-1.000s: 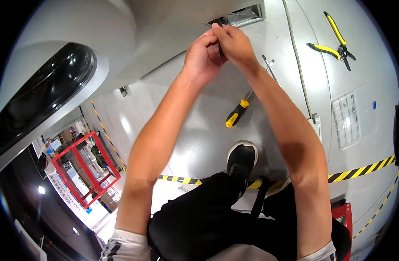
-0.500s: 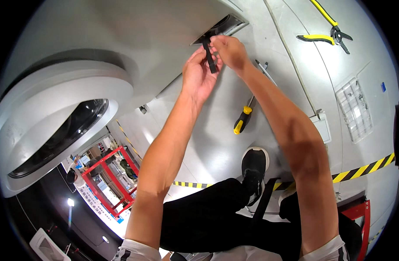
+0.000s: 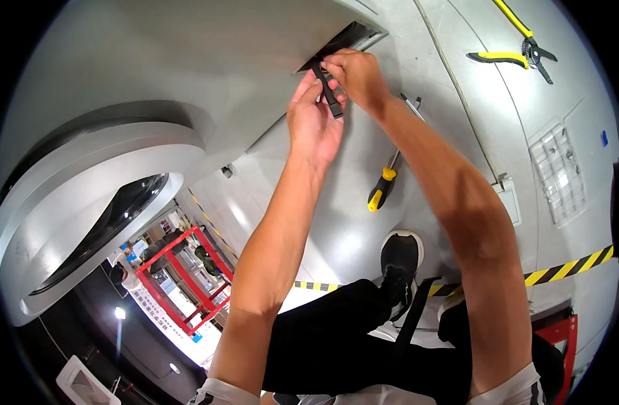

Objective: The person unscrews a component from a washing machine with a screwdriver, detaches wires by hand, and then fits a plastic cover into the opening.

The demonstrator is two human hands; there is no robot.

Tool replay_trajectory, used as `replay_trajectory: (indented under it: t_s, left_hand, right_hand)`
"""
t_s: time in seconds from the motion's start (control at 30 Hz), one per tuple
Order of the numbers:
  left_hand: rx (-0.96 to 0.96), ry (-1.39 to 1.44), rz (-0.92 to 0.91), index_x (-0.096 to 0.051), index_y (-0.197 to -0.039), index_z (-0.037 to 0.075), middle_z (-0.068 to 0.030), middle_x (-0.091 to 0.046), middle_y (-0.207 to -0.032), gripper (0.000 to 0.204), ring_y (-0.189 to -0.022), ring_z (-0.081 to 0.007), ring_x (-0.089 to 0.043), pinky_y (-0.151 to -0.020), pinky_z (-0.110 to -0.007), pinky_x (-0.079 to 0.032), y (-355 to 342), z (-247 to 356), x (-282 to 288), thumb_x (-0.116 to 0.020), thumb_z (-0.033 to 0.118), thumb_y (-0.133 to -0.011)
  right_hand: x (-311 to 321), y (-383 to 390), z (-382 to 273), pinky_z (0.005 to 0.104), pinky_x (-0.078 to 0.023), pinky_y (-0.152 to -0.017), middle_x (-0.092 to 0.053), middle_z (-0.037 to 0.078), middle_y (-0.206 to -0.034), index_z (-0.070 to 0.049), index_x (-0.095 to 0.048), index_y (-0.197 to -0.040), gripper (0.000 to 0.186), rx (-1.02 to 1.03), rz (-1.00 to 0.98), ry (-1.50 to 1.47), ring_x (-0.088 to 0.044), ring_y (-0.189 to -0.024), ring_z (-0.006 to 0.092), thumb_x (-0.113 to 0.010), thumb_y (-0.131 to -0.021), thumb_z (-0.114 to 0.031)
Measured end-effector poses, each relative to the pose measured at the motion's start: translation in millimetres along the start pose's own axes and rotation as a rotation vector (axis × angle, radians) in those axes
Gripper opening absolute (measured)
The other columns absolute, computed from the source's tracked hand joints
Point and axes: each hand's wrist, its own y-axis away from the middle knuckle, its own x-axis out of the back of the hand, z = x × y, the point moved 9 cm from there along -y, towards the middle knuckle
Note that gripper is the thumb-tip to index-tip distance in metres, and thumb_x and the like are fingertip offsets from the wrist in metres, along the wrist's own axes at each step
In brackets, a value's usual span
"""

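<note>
A narrow black strip-shaped part [image 3: 331,101], of a kind I cannot make out, slants down from the rectangular opening [image 3: 353,37] in a large grey casing [image 3: 242,61]. My left hand [image 3: 313,128] is under it, palm up, with thumb and fingers closed around the strip. Just above, my right hand [image 3: 360,75] pinches at the strip's upper end, by the lower edge of the opening. Its fingertips partly hide what they grip. Inside the opening it is dark, and I cannot tell what the strip joins there.
On the grey floor lie a yellow-and-black screwdriver [image 3: 383,185], partly behind my right forearm, and yellow-handled wire strippers [image 3: 529,54]. A clear compartment box [image 3: 559,179] with small parts and a blue piece [image 3: 604,138] are farther right. Striped tape [image 3: 569,268] crosses the floor; a red frame [image 3: 181,277] stands left.
The view has shifted slightly, so the floor things appear a little farther right. The strip's lower end has tilted a little; both hands keep hold in nearly the same place.
</note>
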Motion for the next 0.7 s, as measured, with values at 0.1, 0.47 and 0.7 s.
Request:
replay_trajectory:
  t_s: [0.1,0.47,0.7]
  left_hand:
    - [-0.024,-0.021,0.05,-0.041,-0.127,0.0,-0.0065,-0.058,-0.095,0.033,-0.076,-0.0119,-0.055,-0.064,-0.028,-0.046,-0.5,-4.0,1.9,-0.039,0.003,-0.094]
    - [0.013,0.14,0.085,-0.046,-0.112,0.004,-0.0051,-0.058,-0.092,0.019,-0.082,-0.0123,-0.055,-0.07,-0.029,-0.043,1.2,-1.9,-10.4,-0.037,0.01,-0.097]
    - [0.014,0.211,-0.041,-0.047,-0.107,0.002,-0.0073,-0.058,-0.093,0.017,-0.081,-0.0132,-0.055,-0.072,-0.028,-0.043,-11.8,-1.7,-11.0,-0.038,0.013,-0.098]
  right_hand:
    - [-0.9,-0.8,1.0,0.0344,-0.05,-0.064,-0.064,0.015,-0.083,0.002,-0.067,-0.09,0.015,0.019,-0.037,-0.027,-0.061,-0.071,0.0309,-0.058,-0.083,-0.008]
    - [0.1,-2.0,-8.7,0.0352,-0.049,-0.063,-0.063,0.015,-0.082,0.003,-0.065,-0.091,0.02,0.094,-0.077,0.032,-0.061,-0.073,0.0302,-0.059,-0.078,-0.01]
    - [-1.6,-2.8,-7.1,0.0367,-0.048,-0.061,-0.061,0.013,-0.077,0.0,-0.064,-0.086,0.016,0.09,-0.061,0.076,-0.06,-0.071,0.0309,-0.06,-0.075,-0.011]
